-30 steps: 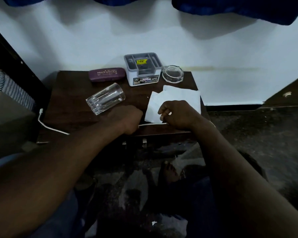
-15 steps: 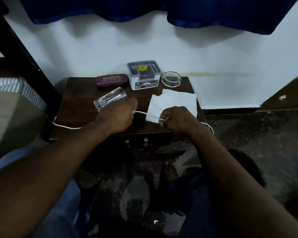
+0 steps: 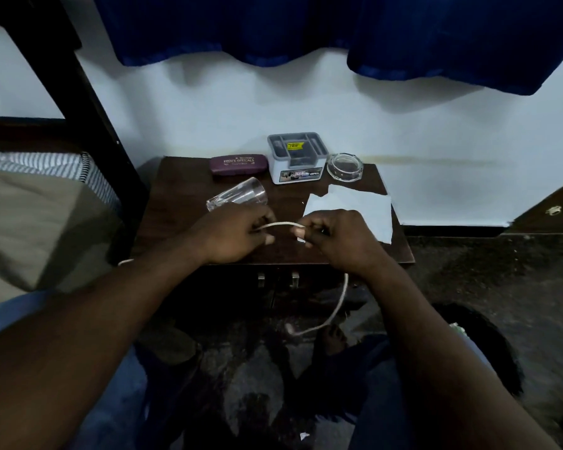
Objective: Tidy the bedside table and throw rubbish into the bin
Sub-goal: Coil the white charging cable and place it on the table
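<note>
While your left hand (image 3: 238,235) curls its fingers round the white cable (image 3: 281,224) above the front edge of the table (image 3: 176,203), a glass (image 3: 238,198) lies on its side just behind it; your right hand (image 3: 335,238) pinches the same cable close by, its tail drooping toward the floor; white paper (image 3: 355,206) lies flat beyond that hand.

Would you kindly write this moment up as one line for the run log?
cable: stretched between hands | left hand: grips cable | right hand: grips cable | glass: lying on table
</note>
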Demonstrator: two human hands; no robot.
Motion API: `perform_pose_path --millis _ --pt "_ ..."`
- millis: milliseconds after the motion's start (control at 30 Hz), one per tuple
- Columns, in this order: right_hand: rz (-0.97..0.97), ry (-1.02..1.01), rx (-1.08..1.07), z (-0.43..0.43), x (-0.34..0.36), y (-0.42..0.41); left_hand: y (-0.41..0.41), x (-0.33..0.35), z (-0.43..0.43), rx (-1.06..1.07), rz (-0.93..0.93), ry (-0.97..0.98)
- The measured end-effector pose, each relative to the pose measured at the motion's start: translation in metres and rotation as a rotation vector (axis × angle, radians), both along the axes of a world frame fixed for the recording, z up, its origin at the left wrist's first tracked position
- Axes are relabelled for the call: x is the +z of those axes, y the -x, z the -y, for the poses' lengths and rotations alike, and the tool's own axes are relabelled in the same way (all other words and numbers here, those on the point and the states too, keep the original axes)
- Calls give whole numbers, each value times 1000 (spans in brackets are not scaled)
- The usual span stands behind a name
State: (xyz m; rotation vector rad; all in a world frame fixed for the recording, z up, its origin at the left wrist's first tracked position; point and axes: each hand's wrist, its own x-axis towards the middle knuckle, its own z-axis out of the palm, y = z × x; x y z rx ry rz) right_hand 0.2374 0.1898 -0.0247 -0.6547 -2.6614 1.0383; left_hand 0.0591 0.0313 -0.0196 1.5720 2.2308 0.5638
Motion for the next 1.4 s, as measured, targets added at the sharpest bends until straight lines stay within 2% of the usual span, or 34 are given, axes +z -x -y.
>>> perform_pose_path --millis 67,133,233,333,500,700,800,900,1000,1133,1233,1333,1400 --pt "-27 -7 -35 6 -2 13 -6 4 -4 -17 25 -108" --pt "-49 38 -92 8 -2 22 -6 8 -7 -22 -67 -166" --pt "-81 198 -97 5 3 29 9 14 -10 50 -262 -171" --pt "-72 379 -62 -7 7 30 36 19 -7 217 -335 -135" --pt "-150 597 -129 -29 6 39 58 14 -3 291 -366 -113" --pt "-240 858 -178 -28 5 68 37 16 -21 109 -216 -373" --pt "-258 1009 -191 -28 5 84 39 12 -28 143 -271 -411" --pt "-179 1137 -146 -26 4 94 52 10 -30 257 -369 -425" --pt "-92 1276 -40 -25 4 97 74 11 -30 417 -355 -421" --pt "-188 1607 240 -25 5 98 92 7 -35 481 -354 -344" --pt "-230 1705 402 -25 7 100 94 2 -37 498 -385 -284" --pt "-247 1768 460 -26 9 100 105 4 -32 568 -342 -240" --pt "-304 1801 431 -26 10 101 108 3 -34 508 -329 -170"
